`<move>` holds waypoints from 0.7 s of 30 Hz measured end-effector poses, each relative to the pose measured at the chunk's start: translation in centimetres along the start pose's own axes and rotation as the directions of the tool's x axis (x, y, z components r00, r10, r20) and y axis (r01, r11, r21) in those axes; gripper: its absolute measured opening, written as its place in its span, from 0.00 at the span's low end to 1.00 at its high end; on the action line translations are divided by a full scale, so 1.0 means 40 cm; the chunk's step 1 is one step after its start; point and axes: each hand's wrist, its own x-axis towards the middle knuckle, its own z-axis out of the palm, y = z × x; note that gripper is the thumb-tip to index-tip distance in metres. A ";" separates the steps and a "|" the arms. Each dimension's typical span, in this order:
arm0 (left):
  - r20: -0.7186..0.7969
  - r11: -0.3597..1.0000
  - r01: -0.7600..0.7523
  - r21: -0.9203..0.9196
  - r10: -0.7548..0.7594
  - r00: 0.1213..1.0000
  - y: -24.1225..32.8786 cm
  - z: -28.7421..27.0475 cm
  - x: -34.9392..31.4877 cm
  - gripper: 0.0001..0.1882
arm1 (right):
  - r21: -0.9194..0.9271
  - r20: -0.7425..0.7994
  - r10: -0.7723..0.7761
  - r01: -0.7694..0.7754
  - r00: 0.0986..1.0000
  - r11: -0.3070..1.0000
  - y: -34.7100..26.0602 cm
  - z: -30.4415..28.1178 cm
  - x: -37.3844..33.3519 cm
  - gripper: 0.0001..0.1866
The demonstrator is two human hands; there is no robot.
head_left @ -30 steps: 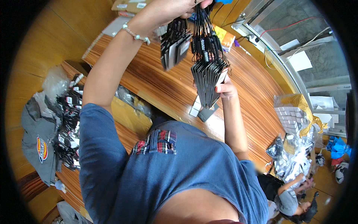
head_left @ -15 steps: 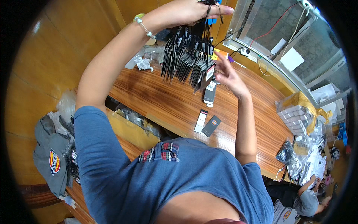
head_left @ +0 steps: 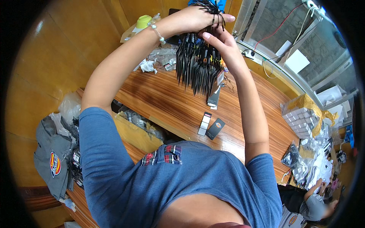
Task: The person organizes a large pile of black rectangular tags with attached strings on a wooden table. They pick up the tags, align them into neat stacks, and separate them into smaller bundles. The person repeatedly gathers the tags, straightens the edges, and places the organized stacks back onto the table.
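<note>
High above the table, my left hand (head_left: 192, 19) is closed on the black strings of a thick bunch of black hang tags (head_left: 195, 66). The string ends spill over the fingers, and the tags dangle below. My right hand (head_left: 229, 47) is just under it, thumb in front and fingers partly hidden behind, closed round the strings at the top of the bunch. Beneath the hanging tags, a small stack of dark tags (head_left: 214, 99) lies on the wooden table (head_left: 171, 108). Nearer me lie a tag with white panels (head_left: 204, 123) and a dark tag with a small emblem (head_left: 215, 128).
Crumpled paper (head_left: 147, 66) and clear plastic bags (head_left: 165, 59) lie at the table's far left. A wrapped block of small white boxes (head_left: 302, 119) stands at right, by more plastic bags (head_left: 302, 167). Another person (head_left: 313, 203) is at lower right. A grey garment (head_left: 53, 155) hangs at left.
My right hand has risen from beside the tags' lower part to the strings and closed there. The bunch has shifted slightly right and now hangs straighter.
</note>
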 end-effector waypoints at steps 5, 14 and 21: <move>0.098 0.976 0.206 -0.072 -0.198 0.975 0.007 -0.011 -0.014 0.25 | 0.037 0.103 0.228 -0.233 0.968 0.972 0.008 0.001 0.005 0.14; 0.099 0.882 0.377 -0.284 -0.364 0.926 -0.064 -0.002 -0.027 0.21 | 0.312 0.406 0.170 -0.311 0.898 0.898 0.066 -0.014 0.069 0.12; 0.036 0.993 0.112 -0.049 -0.110 0.993 -0.157 0.018 -0.033 0.30 | -0.381 0.320 0.018 0.111 0.947 0.918 0.109 -0.017 0.076 0.15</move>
